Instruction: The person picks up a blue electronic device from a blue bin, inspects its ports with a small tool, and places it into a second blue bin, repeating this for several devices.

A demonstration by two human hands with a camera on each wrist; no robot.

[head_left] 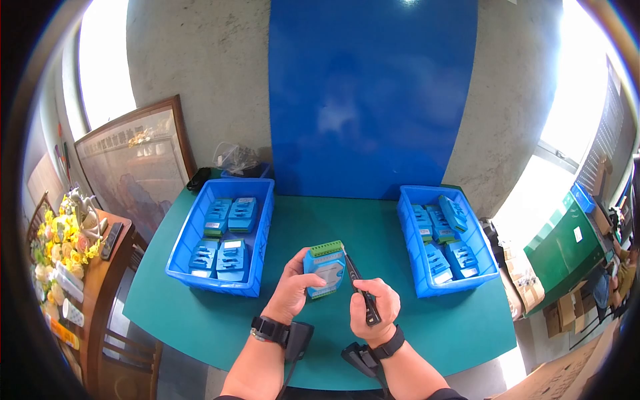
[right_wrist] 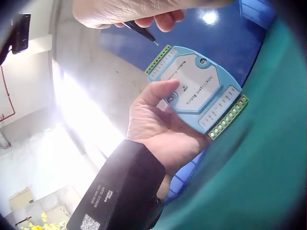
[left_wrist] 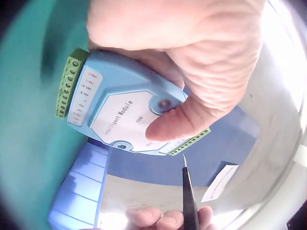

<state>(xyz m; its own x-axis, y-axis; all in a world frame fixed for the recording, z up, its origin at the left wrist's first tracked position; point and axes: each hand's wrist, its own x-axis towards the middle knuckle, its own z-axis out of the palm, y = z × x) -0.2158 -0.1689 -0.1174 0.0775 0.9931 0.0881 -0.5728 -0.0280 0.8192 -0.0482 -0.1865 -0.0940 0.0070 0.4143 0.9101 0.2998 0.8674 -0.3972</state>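
Observation:
My left hand (head_left: 287,295) grips a light blue electronic module (head_left: 325,273) by its side, thumb across the grey label reading "Intelligent Module". Green screw terminal strips (left_wrist: 71,86) run along both ends of the module. In my right hand (head_left: 379,308) is a slim black pointed tool (head_left: 352,268) with a thin metal tip, held between thumb and fingers. Its tip is right by the far terminal strip (right_wrist: 158,59), as the right wrist view shows. Both hands are above the green table (head_left: 320,360), between two blue bins.
The left bin (head_left: 179,270) and the right bin (head_left: 490,267) each hold several blue modules. A blue panel (head_left: 373,100) stands behind the table. At back left lie a clear plastic bag (head_left: 237,159) and a black object (head_left: 199,179). A wooden side table (head_left: 100,280) bears flowers.

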